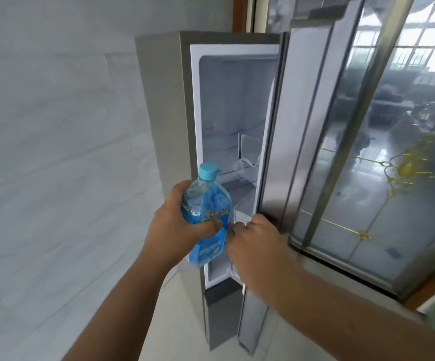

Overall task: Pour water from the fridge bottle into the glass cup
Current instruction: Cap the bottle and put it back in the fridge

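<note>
Gripping blue-capped water bottle (206, 217) at frame centre: left hand (177, 225). Right hand (252, 238) curled on open fridge door (276, 142) edge beside it.

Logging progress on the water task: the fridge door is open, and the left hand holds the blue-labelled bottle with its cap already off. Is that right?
Not quite. The cap is on: the head view shows the light-blue cap sitting on the bottle's neck. The rest stands: the fridge door is open and the left hand grips the blue-labelled bottle around its middle.
</note>
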Available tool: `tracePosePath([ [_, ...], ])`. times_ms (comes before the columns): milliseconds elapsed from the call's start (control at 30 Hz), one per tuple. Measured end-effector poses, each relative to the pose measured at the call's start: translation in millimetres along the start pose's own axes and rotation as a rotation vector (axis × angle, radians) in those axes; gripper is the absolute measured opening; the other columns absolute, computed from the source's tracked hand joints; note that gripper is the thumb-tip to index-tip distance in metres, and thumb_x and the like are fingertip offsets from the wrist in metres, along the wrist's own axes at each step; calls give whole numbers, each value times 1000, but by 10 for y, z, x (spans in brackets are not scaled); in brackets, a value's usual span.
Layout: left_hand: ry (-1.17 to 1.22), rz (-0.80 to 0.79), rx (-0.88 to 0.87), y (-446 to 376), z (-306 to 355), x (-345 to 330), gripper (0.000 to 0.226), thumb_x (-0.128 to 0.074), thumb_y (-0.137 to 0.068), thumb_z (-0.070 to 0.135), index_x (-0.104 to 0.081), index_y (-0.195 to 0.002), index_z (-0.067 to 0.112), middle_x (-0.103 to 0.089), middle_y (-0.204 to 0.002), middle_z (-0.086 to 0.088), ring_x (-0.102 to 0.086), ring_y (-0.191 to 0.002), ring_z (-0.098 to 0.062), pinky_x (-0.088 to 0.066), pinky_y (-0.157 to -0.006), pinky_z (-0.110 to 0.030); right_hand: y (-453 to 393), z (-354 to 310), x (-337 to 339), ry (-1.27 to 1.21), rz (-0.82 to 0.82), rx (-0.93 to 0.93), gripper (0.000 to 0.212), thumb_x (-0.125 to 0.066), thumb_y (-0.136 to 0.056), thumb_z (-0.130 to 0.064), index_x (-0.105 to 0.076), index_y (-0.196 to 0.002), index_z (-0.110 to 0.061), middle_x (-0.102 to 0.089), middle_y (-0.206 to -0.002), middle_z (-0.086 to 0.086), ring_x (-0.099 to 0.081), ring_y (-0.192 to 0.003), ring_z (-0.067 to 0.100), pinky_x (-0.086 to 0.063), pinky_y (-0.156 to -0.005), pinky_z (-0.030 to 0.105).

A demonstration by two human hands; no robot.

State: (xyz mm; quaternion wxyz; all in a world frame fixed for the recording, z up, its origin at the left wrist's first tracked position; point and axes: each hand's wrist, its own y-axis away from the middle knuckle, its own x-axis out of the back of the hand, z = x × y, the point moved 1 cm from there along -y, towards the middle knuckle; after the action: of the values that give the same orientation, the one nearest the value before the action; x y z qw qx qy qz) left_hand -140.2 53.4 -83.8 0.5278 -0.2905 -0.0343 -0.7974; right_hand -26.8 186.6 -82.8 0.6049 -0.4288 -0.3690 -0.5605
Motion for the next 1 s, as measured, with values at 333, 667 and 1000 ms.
tracePosePath([
  [333, -36, -43, -21, 185, 418, -501, 89, -95, -68, 36, -44, -141, 39, -65, -124, 16, -68, -107, -12, -61, -92, -36, 649, 290, -376, -198, 37, -235, 72, -90, -66, -28, -69, -129, -1, -69, -130, 20, -68, -119, 33, -53, -102, 46],
  [667, 70, -152, -2, 509, 910, -1287, 84, -99, -64, 32, -49, -131, 47, -70, -113, 23, -70, -100, 0, -61, -92, -38, 1503, 1023, -737, -143, 19, -384, 73, -64, -87, -50, -58, -143, -4, -67, -136, 11, -71, -101, 27, -52, -92, 41],
  [1000, 148, -255, -29, 802, 1465, -2179, 80, -96, -68, 21, -50, -128, 46, -70, -113, 16, -70, -97, -2, -59, -80, -27, 2426, 2100, -969, -70, -113, -686, 72, -48, -103, -21, -12, -165, -14, -65, -129, 4, -57, -125, 24, -31, -120, 40],
])
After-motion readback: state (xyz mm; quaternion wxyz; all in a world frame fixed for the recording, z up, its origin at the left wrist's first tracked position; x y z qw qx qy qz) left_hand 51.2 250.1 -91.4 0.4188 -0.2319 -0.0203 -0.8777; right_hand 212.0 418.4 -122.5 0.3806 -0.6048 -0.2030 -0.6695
